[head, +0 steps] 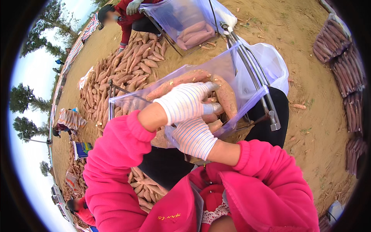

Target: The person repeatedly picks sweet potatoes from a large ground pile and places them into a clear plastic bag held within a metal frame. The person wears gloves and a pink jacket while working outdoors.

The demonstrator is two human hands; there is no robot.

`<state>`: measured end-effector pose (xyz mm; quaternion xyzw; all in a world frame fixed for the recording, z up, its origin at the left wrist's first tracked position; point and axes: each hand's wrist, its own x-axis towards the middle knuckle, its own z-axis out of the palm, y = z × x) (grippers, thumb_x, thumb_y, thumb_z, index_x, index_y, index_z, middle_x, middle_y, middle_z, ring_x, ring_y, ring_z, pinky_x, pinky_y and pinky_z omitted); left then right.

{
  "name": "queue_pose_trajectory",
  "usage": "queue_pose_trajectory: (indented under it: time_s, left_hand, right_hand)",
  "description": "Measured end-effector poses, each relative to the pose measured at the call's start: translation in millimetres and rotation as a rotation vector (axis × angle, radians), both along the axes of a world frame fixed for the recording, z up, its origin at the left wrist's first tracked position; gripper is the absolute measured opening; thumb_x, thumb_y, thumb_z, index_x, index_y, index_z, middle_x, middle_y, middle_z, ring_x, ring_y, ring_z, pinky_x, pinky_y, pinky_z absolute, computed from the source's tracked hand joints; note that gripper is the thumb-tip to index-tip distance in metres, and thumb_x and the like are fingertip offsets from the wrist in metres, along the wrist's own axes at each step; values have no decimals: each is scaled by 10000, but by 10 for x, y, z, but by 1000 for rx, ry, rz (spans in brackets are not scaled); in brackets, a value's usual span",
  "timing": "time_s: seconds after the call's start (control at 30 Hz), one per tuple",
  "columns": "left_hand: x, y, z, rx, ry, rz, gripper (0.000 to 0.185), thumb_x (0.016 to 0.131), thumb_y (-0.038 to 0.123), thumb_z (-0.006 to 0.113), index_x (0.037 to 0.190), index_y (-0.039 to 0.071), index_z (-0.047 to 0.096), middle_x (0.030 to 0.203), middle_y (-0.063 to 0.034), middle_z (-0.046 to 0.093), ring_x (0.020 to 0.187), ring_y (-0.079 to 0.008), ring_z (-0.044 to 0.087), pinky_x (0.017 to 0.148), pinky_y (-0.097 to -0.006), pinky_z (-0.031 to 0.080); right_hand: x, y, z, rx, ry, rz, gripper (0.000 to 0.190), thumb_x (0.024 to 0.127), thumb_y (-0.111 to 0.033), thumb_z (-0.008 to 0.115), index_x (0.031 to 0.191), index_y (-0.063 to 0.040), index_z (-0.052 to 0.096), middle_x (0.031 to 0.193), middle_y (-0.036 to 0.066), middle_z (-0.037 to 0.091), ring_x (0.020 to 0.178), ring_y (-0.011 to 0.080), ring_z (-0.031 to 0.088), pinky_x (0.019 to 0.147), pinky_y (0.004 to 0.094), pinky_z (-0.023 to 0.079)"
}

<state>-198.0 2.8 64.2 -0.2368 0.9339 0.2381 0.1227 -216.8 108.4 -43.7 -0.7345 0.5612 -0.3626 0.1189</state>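
A translucent purple mesh bag [174, 74] is stretched over a metal frame [252, 66] in front of me, with several sweet potatoes inside. My left hand [188, 100], in a striped knit glove, reaches over the bag's opening, fingers spread close to a curved sweet potato [225, 95]; whether its fingertips touch one is unclear. Below and partly under it, my right hand [194, 136], in a matching glove, is at the bag's near side, its fingers largely hidden by the left hand. Another long sweet potato [179, 82] lies along the bag's far side.
A large heap of sweet potatoes [124, 72] lies on the soil beyond the bag. A co-worker [124, 14] crouches beside another framed bag [185, 20] at the top. Filled bags [347, 69] line the right side. More people and a blue bucket [82, 149] are at the left.
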Motion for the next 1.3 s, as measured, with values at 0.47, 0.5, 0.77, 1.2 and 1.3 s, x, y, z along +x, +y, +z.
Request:
queue_pose_trajectory:
  time_s: [0.47,0.5,0.77,1.2,1.3]
  left_hand:
    - [5365,-1400,-1635,-58,463,1607,463,969,385,677,1299,60,676,940,-97,727,720,-172,634,667,-314,531]
    - [5648,-1236,-2133,5,403,1711,469,977,374,665,1312,45,664,909,-111,723,729,-194,650,671,-336,534]
    - [6037,-592,-4586,734,109,2001,517,1011,368,628,1439,90,540,1159,-144,701,953,-308,713,809,-486,621]
    - [5544,-1756,-5713,701,1246,2638,391,888,311,821,1134,62,646,825,-66,647,589,-190,594,480,-325,495]
    - [5541,-1737,-5714,427,1222,2651,418,837,318,868,1053,34,650,616,-23,544,448,-157,491,430,-314,438]
  right_hand:
    - [6,-41,230,22,369,122,415,1026,-325,467,1279,-73,678,1407,182,596,1307,409,524,1149,559,336]
    - [16,-37,249,56,375,114,430,1036,-333,445,1279,-66,679,1411,187,593,1313,414,519,1155,558,331]
    - [-32,29,236,184,448,96,510,1090,-336,300,1338,-29,622,1451,244,559,1385,453,488,1192,584,307]
    - [144,-483,112,168,426,148,429,1047,-309,429,1299,-15,614,1428,216,556,1321,380,527,1121,485,403]
    - [501,-857,117,132,371,156,408,1024,-302,486,1272,-8,622,1396,215,573,1287,358,549,1097,465,428]
